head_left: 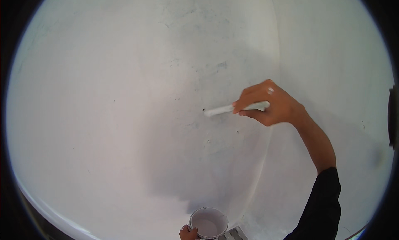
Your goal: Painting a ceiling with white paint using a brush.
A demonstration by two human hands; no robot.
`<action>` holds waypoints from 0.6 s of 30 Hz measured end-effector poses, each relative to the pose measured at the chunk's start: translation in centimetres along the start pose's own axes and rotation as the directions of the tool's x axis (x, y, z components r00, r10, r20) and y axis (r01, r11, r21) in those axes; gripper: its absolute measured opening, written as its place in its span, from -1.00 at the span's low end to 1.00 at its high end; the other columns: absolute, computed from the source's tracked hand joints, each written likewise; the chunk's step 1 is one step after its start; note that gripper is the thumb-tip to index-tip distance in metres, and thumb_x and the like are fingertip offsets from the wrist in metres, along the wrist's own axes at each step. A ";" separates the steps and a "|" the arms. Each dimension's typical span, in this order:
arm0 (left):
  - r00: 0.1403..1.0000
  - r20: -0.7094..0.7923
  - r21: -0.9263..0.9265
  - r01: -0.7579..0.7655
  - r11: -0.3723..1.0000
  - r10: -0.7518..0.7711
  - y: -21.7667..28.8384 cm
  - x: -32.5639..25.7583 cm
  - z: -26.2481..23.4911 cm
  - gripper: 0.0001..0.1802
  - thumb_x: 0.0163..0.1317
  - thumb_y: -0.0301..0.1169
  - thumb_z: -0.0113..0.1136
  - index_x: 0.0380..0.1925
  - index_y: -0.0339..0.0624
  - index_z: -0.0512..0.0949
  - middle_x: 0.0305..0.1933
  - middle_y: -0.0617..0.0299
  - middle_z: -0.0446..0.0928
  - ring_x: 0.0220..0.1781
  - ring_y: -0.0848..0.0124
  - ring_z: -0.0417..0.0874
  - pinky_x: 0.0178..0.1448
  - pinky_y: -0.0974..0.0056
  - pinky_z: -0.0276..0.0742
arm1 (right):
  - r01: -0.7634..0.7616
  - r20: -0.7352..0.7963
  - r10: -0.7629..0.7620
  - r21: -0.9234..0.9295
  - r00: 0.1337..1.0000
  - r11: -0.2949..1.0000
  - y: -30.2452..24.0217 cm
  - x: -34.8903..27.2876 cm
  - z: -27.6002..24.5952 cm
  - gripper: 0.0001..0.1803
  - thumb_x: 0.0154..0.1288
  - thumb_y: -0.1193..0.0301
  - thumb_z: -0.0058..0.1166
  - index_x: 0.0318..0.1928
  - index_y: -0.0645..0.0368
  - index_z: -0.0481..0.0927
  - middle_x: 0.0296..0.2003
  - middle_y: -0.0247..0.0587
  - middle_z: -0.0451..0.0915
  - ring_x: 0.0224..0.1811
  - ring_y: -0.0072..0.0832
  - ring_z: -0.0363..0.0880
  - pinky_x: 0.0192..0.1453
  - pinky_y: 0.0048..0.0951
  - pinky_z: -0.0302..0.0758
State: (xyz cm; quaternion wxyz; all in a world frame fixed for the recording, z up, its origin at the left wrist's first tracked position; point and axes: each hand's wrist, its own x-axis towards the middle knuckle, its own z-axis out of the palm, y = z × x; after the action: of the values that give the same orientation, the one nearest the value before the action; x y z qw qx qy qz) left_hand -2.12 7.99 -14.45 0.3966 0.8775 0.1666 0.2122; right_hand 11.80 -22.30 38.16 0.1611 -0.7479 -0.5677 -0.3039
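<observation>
My right hand [272, 103] is closed around a white paintbrush [219, 110], held almost level with its far end pointing left. That tip is at the surface of a pale wall [104, 115], next to a small dark speck; its bristles are too blurred to make out. White smears mark the back of this hand. Low in the picture, my left hand [188, 233] grips the rim of a round paint bucket [209, 210], fingers curled over its left edge. Inside the bucket is pale, whitish paint, and its rim is stained.
Grey patches, scuffs and small dark specks run down the wall's middle. A corner line [262, 169] curves down to the right of centre, where another pale wall [332, 73] meets it. Beside the bucket lies a grey slatted thing [235, 233], partly cut off.
</observation>
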 end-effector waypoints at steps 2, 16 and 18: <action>0.985 0.093 -0.259 0.165 0.952 -0.145 2.6 -0.9 -1.7 -0.69 0.13 -0.21 0.31 -0.48 -0.21 0.48 -0.53 0.04 0.60 -0.46 0.16 0.67 -0.37 -0.02 0.57 | -0.058 0.062 0.054 0.058 0.997 0.997 1.3 1.5 0.0 -0.81 0.03 0.62 0.35 -0.29 0.14 0.75 -0.33 -0.20 0.74 -0.26 -0.41 0.71 -0.21 -0.44 0.61; 0.997 -0.013 -0.224 -0.078 0.972 0.077 0.6 -1.1 -1.4 -0.75 0.12 -0.28 0.22 -0.54 -0.24 0.49 -0.56 0.02 0.56 -0.51 0.19 0.63 -0.39 0.07 0.54 | 0.000 -0.462 -0.133 -0.277 0.877 0.961 1.5 17.6 -17.0 -0.89 0.13 0.46 0.28 -0.32 0.19 0.75 -0.33 -0.16 0.74 -0.27 -0.42 0.69 -0.11 -0.37 0.64; 0.998 -0.024 -0.197 0.045 0.979 -0.050 0.7 -0.9 -1.5 -0.73 0.16 -0.33 0.22 -0.55 -0.30 0.45 -0.61 0.03 0.57 -0.59 0.24 0.64 -0.43 0.11 0.58 | 0.058 -0.505 -0.364 -0.523 0.783 0.850 2.0 20.2 -17.8 -0.91 0.17 0.49 0.22 -0.32 0.17 0.75 -0.32 -0.15 0.75 -0.29 -0.37 0.71 -0.13 -0.35 0.63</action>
State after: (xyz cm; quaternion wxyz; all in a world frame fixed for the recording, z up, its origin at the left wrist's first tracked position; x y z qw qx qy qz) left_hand -3.53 8.09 -13.21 0.4837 0.8267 0.1714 0.2305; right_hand 12.31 -18.16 64.78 0.1015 -0.5618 -0.4788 -0.6669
